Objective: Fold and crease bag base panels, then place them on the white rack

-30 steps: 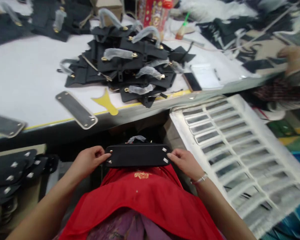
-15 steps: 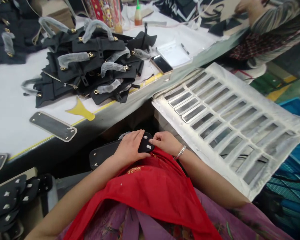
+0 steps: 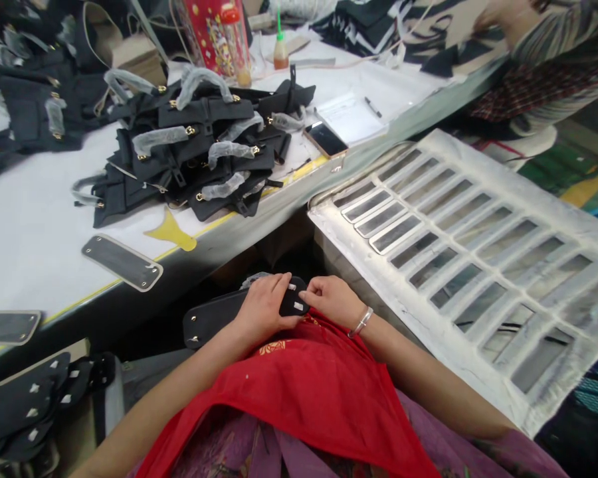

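A long black bag (image 3: 206, 322) with rounded ends and small metal studs lies above my lap, its flat side up. My left hand (image 3: 264, 302) grips it across the middle, fingers over the top and thumb toward me. My right hand (image 3: 333, 299) is closed at the bag's right end, thumb and forefinger pinching its edge. Between the hands, small white tabs (image 3: 298, 306) stand out on the black surface. A bit of clear plastic wrap (image 3: 253, 279) shows behind my left hand. The bag's underside is hidden.
Black bags with wrapped handles (image 3: 172, 159) are piled on the white table (image 3: 44, 219). Near its edge lie a stud-fitted strip (image 3: 122, 262), a yellow piece (image 3: 172, 230) and a phone (image 3: 325, 139). A slotted white board (image 3: 443, 219) stands right; stacked black pieces (image 3: 24, 398) left. Another person's sleeve (image 3: 553, 43) is top right.
The whole view has shifted, so the table and board appear further right and lower. Both hands keep their hold on the bag, with little visible finger movement.
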### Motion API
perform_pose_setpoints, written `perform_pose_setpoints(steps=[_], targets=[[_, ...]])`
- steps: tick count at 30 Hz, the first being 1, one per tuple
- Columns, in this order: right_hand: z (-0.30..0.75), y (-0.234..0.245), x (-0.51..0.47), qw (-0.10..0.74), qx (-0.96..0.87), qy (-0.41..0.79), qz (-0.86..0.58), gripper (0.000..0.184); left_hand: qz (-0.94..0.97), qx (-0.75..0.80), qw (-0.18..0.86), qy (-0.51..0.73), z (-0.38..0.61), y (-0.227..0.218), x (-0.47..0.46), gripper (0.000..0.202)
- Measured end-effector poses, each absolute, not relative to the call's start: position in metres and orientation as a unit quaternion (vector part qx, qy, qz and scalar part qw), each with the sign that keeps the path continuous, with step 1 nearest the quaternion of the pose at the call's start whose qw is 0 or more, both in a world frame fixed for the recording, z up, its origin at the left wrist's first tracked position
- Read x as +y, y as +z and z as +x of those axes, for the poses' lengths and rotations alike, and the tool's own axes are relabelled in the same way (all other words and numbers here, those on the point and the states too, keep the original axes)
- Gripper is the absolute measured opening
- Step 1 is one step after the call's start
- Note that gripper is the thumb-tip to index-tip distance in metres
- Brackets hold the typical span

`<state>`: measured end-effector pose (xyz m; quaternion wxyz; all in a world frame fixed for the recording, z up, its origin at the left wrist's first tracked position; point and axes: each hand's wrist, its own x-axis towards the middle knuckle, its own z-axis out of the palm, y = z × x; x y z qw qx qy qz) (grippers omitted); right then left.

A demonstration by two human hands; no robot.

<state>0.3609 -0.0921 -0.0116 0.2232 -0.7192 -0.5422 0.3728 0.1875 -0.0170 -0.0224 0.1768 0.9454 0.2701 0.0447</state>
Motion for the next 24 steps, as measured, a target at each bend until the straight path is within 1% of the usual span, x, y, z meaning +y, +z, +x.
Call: perform_pose_setpoints(steps=[6, 11, 18, 21, 23, 24], targets=[[0.361, -0.008, -0.089, 0.216, -0.537, 0.375, -0.725, 0.023, 0.942, 0.275, 0.184, 0.050, 0.189, -0.024, -0.015, 0.074], [0.360, -0.012, -0.085, 0.207, -0.516, 0.394, -0.732, 0.025, 0.940, 0.284, 0.184, 0.042, 0.191, -0.021, -0.016, 0.074], [0.349, -0.031, -0.085, 0.267, -0.457, 0.364, -0.767, 0.019, 0.933, 0.295, 0.197, 0.053, 0.197, -0.019, -0.017, 0.070], [0.344, -0.030, -0.087, 0.272, -0.459, 0.358, -0.767, 0.019, 0.931, 0.280, 0.224, 0.066, 0.190, -0.011, -0.020, 0.078], [0.344, -0.032, -0.086, 0.261, -0.452, 0.360, -0.774, 0.023, 0.926, 0.269, 0.240, 0.110, 0.171, -0.005, -0.017, 0.088], [0.345, -0.034, -0.084, 0.256, -0.451, 0.361, -0.775, 0.026, 0.916, 0.285, 0.241, 0.145, 0.157, -0.002, -0.014, 0.087]])
